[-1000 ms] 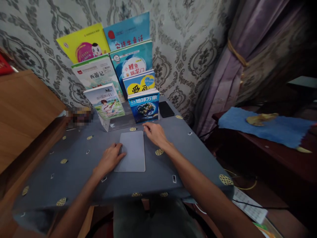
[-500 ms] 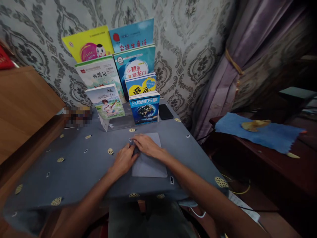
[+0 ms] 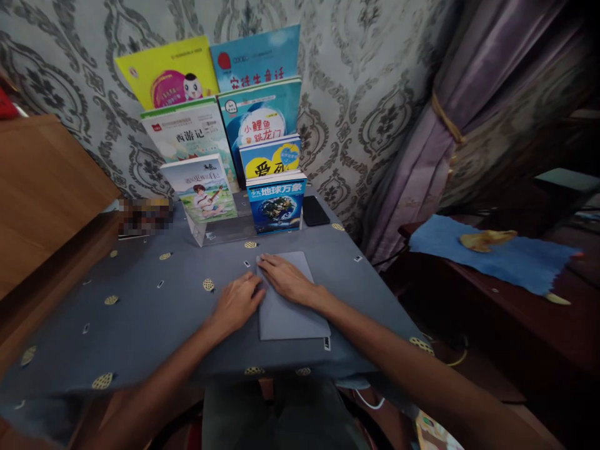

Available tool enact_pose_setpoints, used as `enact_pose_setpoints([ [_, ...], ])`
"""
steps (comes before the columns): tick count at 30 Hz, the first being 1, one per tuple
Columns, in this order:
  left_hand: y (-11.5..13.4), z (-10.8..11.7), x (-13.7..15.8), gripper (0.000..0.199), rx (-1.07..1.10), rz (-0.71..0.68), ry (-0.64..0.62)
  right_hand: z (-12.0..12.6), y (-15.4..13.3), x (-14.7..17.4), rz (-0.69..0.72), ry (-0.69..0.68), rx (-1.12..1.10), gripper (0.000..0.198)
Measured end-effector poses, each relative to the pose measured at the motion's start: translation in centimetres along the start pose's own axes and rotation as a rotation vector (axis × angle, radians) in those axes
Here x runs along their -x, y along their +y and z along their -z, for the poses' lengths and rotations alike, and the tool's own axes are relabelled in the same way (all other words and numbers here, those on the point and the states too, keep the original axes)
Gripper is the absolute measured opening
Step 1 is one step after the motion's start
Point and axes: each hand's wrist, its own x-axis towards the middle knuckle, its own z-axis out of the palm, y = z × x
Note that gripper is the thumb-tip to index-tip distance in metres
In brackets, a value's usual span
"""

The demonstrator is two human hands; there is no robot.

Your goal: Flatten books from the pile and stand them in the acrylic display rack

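– Holding anything?
– Right hand [image 3: 287, 281] laid flat across grey pad [image 3: 290, 322] on table [image 3: 154, 319]; left hand [image 3: 238, 299] at pad's left edge, grip unclear.
– Containers?
– Clear tiered stand [image 3: 227, 232], books [image 3: 276, 211] propped in it.

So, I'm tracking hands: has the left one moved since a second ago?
Yes, rightward: the left hand was left of the globe book; now it reaches past the book's left edge.
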Motion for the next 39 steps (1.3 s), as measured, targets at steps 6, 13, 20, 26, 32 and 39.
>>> enact_pose_setpoints([
  [6,-0.2,0.7,-1.4,0.014,-0.027,-0.07,0.034,1.7,1.8,1.7,-0.118,0.032,0.044,0.036],
  [13,-0.8,0.1,-3.1,0.009,-0.002,-0.135,0.015,2.9,4.3,3.6,-0.187,0.065,-0.005,0.036],
  [20,-0.6,-0.8,-4.8,0.023,0.015,-0.281,0.006,3.9,6.1,3.7,-0.315,0.164,-0.23,0.036],
  [26,0.9,-1.5,-7.2,0.028,0.048,-0.369,-0.016,3.4,7.2,3.5,-0.319,0.239,-0.44,0.035],
  [32,2.6,-2.0,-9.1,0.023,0.033,-0.468,-0.046,3.1,7.9,3.2,-0.38,0.309,-0.653,0.032],
  [39,2.5,-3.0,-9.6,0.029,0.048,-0.5,-0.013,3.6,7.9,3.1,-0.388,0.302,-0.54,0.031],
])
